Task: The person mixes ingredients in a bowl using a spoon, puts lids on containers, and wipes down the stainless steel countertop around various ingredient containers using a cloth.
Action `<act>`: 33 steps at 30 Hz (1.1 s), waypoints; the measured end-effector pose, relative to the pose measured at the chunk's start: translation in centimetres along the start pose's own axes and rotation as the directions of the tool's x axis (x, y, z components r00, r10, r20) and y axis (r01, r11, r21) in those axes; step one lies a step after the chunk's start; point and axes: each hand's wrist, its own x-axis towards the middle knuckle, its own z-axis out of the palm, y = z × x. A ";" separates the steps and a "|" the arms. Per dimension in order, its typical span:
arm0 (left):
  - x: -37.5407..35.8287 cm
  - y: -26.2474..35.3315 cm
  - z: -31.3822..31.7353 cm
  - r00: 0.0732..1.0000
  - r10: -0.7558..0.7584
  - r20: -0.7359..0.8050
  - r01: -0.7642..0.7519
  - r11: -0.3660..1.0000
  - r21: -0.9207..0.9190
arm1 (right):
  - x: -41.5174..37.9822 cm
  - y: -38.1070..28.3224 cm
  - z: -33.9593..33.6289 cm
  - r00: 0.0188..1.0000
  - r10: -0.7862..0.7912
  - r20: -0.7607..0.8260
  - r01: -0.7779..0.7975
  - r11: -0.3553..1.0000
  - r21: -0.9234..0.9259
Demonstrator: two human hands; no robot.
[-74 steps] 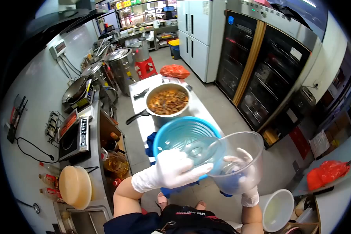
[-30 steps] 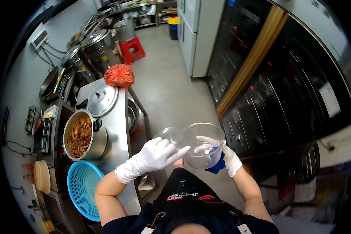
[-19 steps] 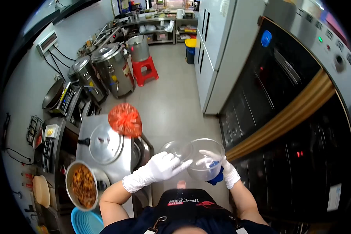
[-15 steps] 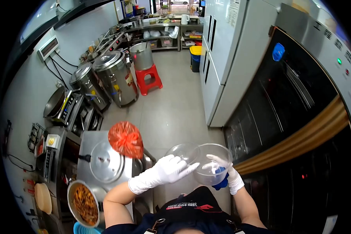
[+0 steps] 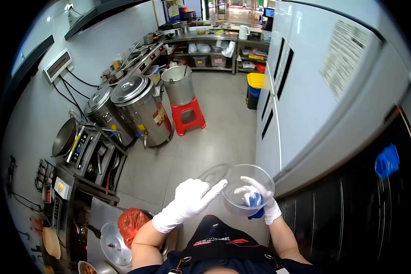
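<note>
My left hand (image 5: 187, 203), in a white glove, is closed on the edge of a clear round lid (image 5: 216, 172), its forefinger stretched toward the tub. A clear plastic tub (image 5: 235, 185) tilts in front of me with its mouth toward my view. My right hand (image 5: 272, 212), also gloved in white, grips this tub from the right side, and its fingers show through the clear wall. Something blue and crumpled (image 5: 257, 214) is bunched under the same hand, against the tub. Lid and tub overlap slightly in this view.
At lower left, a steel counter (image 5: 96, 212) bears a pot lid (image 5: 114, 244) and a red plastic bag (image 5: 132, 223). Ahead left stand large steel boilers (image 5: 146, 114) and a pot (image 5: 178, 86) on a red stool (image 5: 187, 116). A white fridge (image 5: 306, 91) flanks the right, near a yellow-lidded bin (image 5: 255, 81).
My view has moved forward along the aisle: the counter and red bag slide down and back, while the fridge looms larger. Both hands keep hold of the lid and tub.
</note>
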 end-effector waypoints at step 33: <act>38.6 -77.5 47.2 0.992 -0.057 0.117 0.058 0.998 -0.006 | 82.2 -2.7 -55.1 0.963 0.263 0.059 -0.262 0.965 -0.023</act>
